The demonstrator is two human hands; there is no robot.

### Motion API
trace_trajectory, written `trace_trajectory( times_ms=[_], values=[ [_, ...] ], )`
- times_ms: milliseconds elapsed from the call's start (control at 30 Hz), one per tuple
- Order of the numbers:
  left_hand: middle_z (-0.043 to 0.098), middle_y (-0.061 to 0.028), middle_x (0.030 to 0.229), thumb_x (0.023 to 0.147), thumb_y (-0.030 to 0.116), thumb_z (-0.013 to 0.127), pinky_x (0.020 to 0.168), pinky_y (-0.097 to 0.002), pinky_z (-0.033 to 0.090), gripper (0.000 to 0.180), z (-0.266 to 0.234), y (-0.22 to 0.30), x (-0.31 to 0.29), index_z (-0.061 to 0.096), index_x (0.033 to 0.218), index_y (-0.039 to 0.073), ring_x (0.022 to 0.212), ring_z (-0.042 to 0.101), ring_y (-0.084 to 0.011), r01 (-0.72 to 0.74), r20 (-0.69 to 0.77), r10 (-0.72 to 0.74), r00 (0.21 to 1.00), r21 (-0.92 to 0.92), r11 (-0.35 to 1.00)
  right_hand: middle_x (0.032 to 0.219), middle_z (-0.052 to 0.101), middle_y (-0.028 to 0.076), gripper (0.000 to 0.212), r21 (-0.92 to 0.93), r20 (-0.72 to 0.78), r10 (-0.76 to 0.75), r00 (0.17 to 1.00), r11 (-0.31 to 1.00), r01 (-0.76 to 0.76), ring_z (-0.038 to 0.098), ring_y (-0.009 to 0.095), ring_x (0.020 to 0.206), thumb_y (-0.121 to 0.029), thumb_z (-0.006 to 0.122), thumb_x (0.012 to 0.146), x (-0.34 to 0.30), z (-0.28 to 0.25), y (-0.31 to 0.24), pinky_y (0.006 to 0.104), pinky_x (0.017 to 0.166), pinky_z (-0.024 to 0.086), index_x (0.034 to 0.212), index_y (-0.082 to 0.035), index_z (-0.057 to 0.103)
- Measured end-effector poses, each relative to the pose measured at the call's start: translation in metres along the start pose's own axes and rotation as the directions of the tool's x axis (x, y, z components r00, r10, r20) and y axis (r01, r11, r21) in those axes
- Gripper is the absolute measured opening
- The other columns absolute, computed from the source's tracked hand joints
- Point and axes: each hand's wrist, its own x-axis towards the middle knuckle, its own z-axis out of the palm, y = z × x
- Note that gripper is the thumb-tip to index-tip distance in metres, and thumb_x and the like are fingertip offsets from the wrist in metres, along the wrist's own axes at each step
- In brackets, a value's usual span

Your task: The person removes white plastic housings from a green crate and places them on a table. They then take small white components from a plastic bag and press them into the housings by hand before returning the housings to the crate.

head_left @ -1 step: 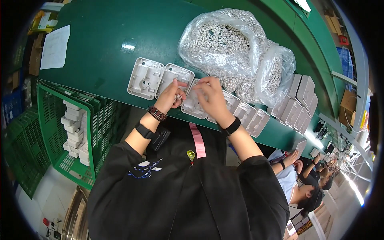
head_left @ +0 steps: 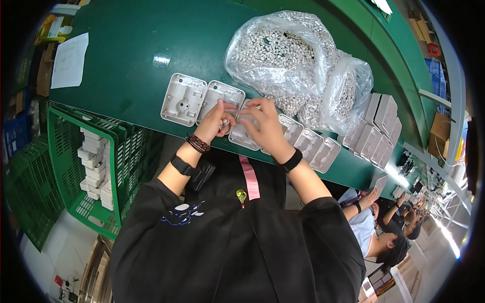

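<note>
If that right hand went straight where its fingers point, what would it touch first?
The right hand would probably meet the bare left hand first, just ahead leftward, though depth there is unclear.

Top [head_left: 237,247]: black, loose, creased down the front.
Sleeves [head_left: 326,222]: black, wide.
Motif [head_left: 183,207]: left chest, blue outline with white patches.
Charm [head_left: 241,194]: small, yellow, rounded, red lower end.
Strip [head_left: 249,178]: pink, flat, against dark cloth.
Bracelet [head_left: 198,143]: left wrist, dark brown, beaded.
Left band [head_left: 182,165]: black, broad, above bracelet.
Right band [head_left: 290,160]: black, at wrist.
</note>
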Motion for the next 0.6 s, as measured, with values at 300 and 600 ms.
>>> trace_trajectory(
  times_ms=[300,600],
  values=[
    [0.049,-0.0007,0.067,0.087,0.018,0.046,0.054,-0.0208,0.038,0.02,-0.005,-0.025,0.007,0.047,0.102,0.005,0.058,0.047,-0.0083,-0.198,-0.031,0.287,0.957,0.652,0.732,0.104,0.048,0.008,0.021,-0.523,-0.059,0.029,0.998,0.851,-0.056,0.044,0.027,0.093,-0.003,0.056,0.064,-0.014,0.002,0.038,0.0371,0.079,0.036,0.083,-0.011,0.061],
    [0.048,-0.0019,0.069,0.086,0.011,0.043,0.054,-0.0233,0.039,0.02,-0.009,-0.023,-0.003,0.044,0.105,0.006,0.059,0.047,-0.0102,-0.238,-0.031,0.375,0.926,0.723,0.648,0.112,0.046,0.008,0.02,-0.614,0.065,-0.014,0.998,0.788,0.051,0.042,0.026,0.099,-0.007,0.054,0.064,-0.01,0.011,0.043,0.0377,0.082,0.034,0.081,-0.012,0.063]
  ],
)
